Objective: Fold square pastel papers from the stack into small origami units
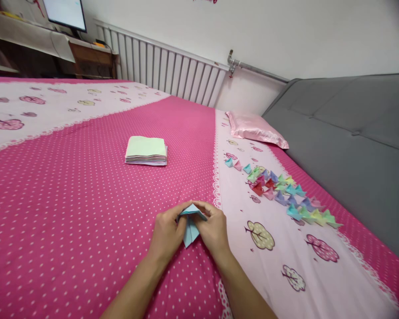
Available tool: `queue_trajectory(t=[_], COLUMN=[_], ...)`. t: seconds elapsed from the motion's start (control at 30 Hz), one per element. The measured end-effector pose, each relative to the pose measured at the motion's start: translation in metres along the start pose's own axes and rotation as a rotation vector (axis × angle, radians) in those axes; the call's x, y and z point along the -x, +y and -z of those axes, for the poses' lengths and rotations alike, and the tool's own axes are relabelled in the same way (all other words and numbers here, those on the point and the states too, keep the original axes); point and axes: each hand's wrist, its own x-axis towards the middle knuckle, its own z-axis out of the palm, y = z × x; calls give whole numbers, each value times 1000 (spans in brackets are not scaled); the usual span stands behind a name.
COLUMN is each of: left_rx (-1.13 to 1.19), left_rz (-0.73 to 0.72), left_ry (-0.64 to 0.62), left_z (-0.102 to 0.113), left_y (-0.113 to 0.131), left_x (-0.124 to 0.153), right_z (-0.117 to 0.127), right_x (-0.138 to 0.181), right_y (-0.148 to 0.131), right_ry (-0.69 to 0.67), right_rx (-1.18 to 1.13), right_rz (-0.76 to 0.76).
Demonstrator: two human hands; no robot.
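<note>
Between my two hands is a light blue piece of folded paper point(190, 231), partly opened out, with creases showing and a point toward me. My left hand point(166, 228) grips its left side, the thumb tucked into the fold. On the opposite side my right hand point(214, 228) pinches the paper, its thumb also inside the fold. Fingers hide parts of the paper's edges. Farther off lies a stack of square paper sheets point(145, 149), pale green on top. To the right, several small folded paper boats point(281, 188) in many colours stand in rows.
The bed's pink dotted cover point(86, 212) spreads under everything. A shiny pink pillow point(255, 128) rests by the grey padded headboard point(349, 119). Beyond the bed are a white radiator point(162, 64) and a desk point(89, 53) with a monitor point(65, 14).
</note>
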Motion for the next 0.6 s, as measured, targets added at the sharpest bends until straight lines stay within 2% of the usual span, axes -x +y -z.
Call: queue_trajectory(t=[0.13, 0.37, 0.47, 0.6], left_rx=[57, 337, 437, 607], left_rz=[38, 123, 158, 281], left_ry=[9, -5, -40, -50], left_z=[-1, -5, -5, -3], left_y=[-2, -11, -9, -1], left_x=[0, -2, -3, -5], right_z=[1, 2, 2, 2], right_x=[-1, 1, 2, 1], right_y=[5, 7, 5, 6], right_ry=[-12, 58, 69, 79], right_rx=[-58, -28, -10, -42], right_rz=[-17, 12, 45, 54])
